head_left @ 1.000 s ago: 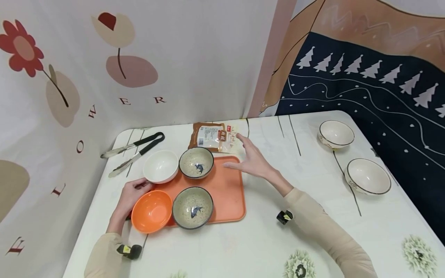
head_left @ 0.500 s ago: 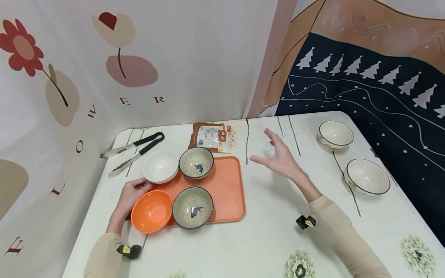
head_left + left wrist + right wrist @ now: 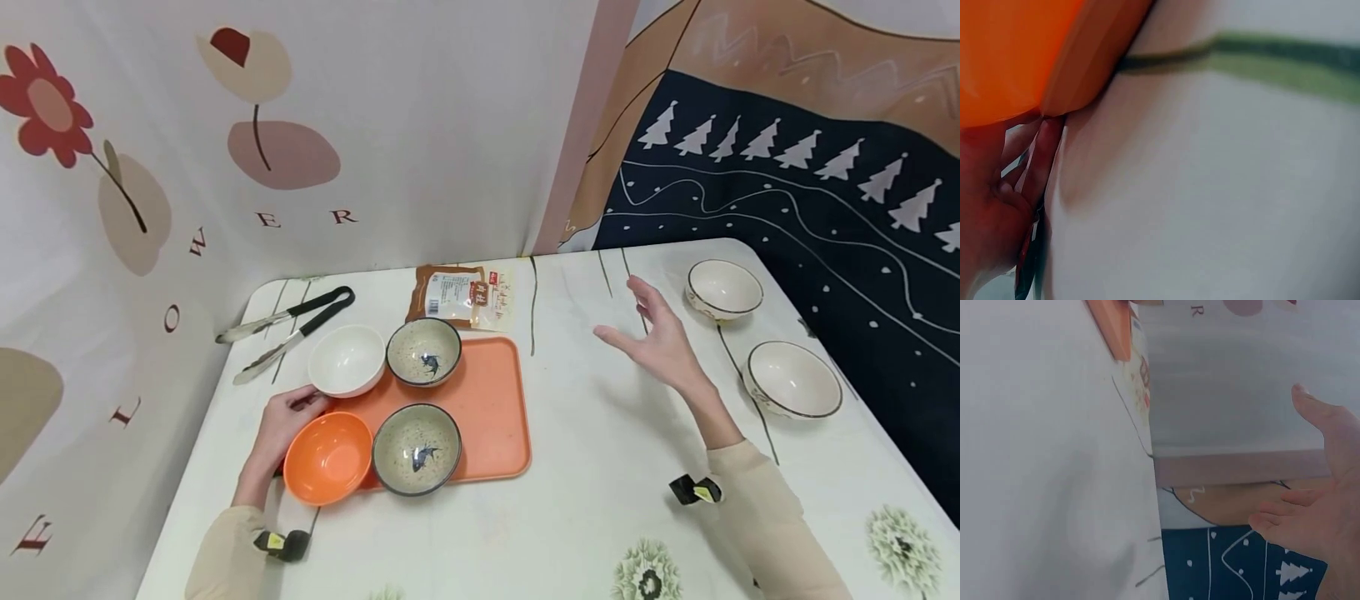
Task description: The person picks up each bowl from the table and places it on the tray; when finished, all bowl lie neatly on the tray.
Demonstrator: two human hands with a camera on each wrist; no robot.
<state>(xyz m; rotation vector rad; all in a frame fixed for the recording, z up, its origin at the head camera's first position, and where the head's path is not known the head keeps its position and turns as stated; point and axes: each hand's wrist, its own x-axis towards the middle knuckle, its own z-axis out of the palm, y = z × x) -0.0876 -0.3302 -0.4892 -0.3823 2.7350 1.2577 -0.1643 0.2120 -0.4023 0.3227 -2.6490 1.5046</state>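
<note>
Plastic is my guess for the orange tray [image 3: 492, 408]: stiff, light by itself, heavier with the load along its left side. My left grip [image 3: 277, 427] has its fingers bent at the tray's left edge, between the white bowl [image 3: 347, 360] at the far left corner and the orange bowl [image 3: 327, 458] at the near one; whether they clamp or merely rest there, I cannot tell. The farther speckled bowl [image 3: 422, 343] and nearer speckled bowl [image 3: 412, 437] look glazed, so probably slippery and breakable. Right of the tray, my right grip [image 3: 663, 346] hangs above the desk [image 3: 570, 517], thumb and fingers spread apart, touching nothing. Well right of the tray stand the farther cream bowl [image 3: 725, 287] and nearer cream bowl [image 3: 795, 379], likely hard and chippable, best taken by rim and outer wall; the tray wants holding level by its left and right edges.
</note>
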